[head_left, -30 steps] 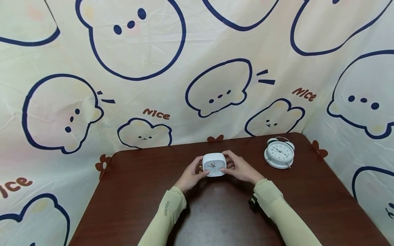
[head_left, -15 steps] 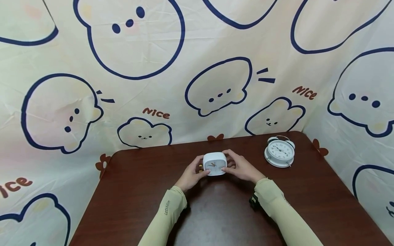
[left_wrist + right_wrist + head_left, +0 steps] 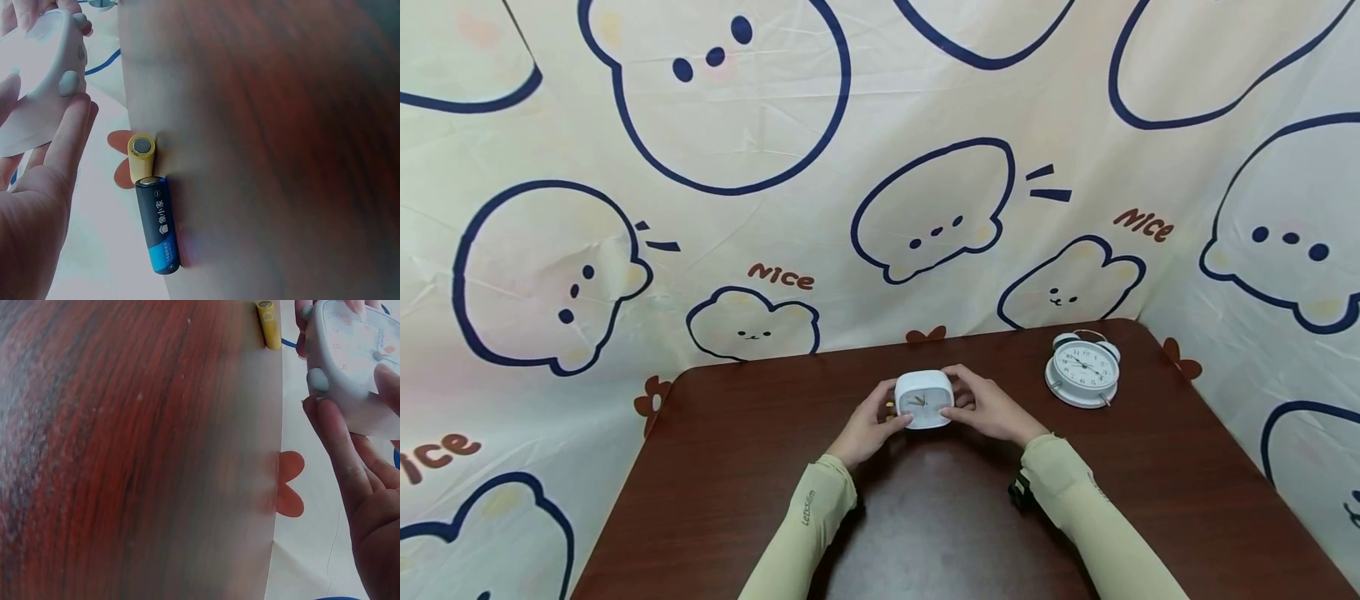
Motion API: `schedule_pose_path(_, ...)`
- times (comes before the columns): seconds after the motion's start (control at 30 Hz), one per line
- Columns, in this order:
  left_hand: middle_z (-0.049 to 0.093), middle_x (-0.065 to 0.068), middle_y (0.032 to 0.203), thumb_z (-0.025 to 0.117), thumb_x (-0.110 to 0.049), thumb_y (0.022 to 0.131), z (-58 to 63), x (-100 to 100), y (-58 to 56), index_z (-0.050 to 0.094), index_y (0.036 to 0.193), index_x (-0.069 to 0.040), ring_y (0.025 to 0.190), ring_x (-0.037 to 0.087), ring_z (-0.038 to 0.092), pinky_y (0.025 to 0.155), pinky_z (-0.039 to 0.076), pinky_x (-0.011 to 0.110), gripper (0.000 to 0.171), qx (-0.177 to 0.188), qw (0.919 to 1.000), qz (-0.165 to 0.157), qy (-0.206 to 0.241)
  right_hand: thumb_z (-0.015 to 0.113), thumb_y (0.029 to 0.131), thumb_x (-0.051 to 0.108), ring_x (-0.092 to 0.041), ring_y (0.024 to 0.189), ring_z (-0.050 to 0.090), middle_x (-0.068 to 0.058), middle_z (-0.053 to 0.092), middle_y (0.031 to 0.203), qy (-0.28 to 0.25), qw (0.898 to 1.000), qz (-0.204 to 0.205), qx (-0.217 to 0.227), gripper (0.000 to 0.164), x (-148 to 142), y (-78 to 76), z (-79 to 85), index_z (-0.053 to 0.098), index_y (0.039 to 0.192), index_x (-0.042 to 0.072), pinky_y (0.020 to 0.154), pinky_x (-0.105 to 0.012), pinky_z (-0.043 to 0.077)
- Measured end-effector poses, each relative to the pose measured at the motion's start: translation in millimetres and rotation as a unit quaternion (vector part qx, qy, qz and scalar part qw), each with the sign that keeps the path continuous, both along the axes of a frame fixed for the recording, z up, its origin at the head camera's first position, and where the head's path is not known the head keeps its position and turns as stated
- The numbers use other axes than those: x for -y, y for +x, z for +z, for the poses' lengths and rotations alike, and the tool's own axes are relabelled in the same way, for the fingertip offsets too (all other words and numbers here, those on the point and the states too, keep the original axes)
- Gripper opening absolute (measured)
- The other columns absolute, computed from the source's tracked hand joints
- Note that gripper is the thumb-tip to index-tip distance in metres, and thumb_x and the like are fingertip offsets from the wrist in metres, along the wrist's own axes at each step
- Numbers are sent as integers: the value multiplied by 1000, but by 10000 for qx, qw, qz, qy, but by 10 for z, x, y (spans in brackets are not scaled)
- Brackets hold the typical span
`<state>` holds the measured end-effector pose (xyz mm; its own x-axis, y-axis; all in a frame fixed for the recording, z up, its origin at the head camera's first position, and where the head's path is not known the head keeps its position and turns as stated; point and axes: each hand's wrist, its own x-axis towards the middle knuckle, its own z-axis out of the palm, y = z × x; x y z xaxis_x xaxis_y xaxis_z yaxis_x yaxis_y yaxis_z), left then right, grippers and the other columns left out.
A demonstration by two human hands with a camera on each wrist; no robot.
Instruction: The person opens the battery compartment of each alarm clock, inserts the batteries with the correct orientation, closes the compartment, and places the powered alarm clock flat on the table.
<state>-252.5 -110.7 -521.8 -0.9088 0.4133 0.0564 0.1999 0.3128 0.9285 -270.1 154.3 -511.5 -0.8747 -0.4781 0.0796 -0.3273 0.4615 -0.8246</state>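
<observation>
A small white alarm clock [image 3: 923, 382] with rounded corners is held between both hands near the table's far side, its pale dial facing me. My left hand [image 3: 861, 429] grips its left side, thumb at the front and fingers behind. On the opposite side my right hand [image 3: 994, 412] grips it the same way. Small knobs stick out of its casing [image 3: 356, 409] in the right wrist view. In the left wrist view, a yellow battery [image 3: 141, 167] and a black-and-blue battery [image 3: 157, 228] lie on the table beyond the left hand. The clock's back is hidden.
A white twin-bell alarm clock [image 3: 1084, 367] stands on a round base at the back right of the dark brown table [image 3: 745, 433]. Behind the table's far edge hangs a pale cloth [image 3: 925, 108] with cartoon outlines, which continues along the right side.
</observation>
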Motion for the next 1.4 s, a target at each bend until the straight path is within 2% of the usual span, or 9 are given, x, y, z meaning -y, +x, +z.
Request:
schedule_pose_path(0.27,62,13,138,68,-17,101,-20,8,-14,45,153,-21,119,31,63,97,53,42,56,50,9999,71,57,75,97,21,-15,98,70,-7,71,118,50,10000,-41,1,58,23,-12,7,47,148,20,86,-34,60)
schedule_pose_path(0.53,62,14,136,67,-18,102,-36,-2,-2,40,158,-17,120,30,63,93,53,31,62,129,9997,90,177,73,99,22,-14,98,70,-7,70,119,70,9999,-48,91,62,38,5,26,44,153,17,87,-34,60)
schedule_pose_path(0.63,62,15,135,67,-19,102,-27,-11,2,40,157,-16,117,27,63,90,56,32,61,225,9992,76,315,72,99,22,-13,95,70,-8,71,119,78,9999,-55,133,63,42,7,39,43,155,16,84,-33,59)
schedule_pose_path(0.87,59,21,132,62,-14,105,-44,-28,7,38,157,-9,108,23,66,91,60,44,58,583,9966,78,582,68,102,23,-12,88,70,-9,71,114,9,9992,-18,390,67,52,8,19,35,160,15,77,-31,58)
schedule_pose_path(1.07,58,23,131,60,-13,105,-58,-32,1,37,157,-5,108,23,67,92,60,43,57,671,9954,108,681,66,103,19,-15,86,71,-9,70,111,-105,9988,-21,477,68,72,10,11,33,162,19,79,-35,61)
schedule_pose_path(1.2,58,22,132,60,-15,106,-43,-30,13,37,157,-5,108,22,66,92,60,42,57,703,9953,136,648,66,103,17,-17,85,71,-10,70,107,-180,9988,-1,451,69,70,15,24,32,163,21,79,-40,62)
schedule_pose_path(1.4,59,21,131,61,-16,105,-18,-27,28,39,156,-7,106,20,67,91,60,42,56,725,9951,199,648,59,107,26,-18,92,69,-12,67,115,-350,9973,-17,638,61,74,16,15,33,163,22,82,-39,62)
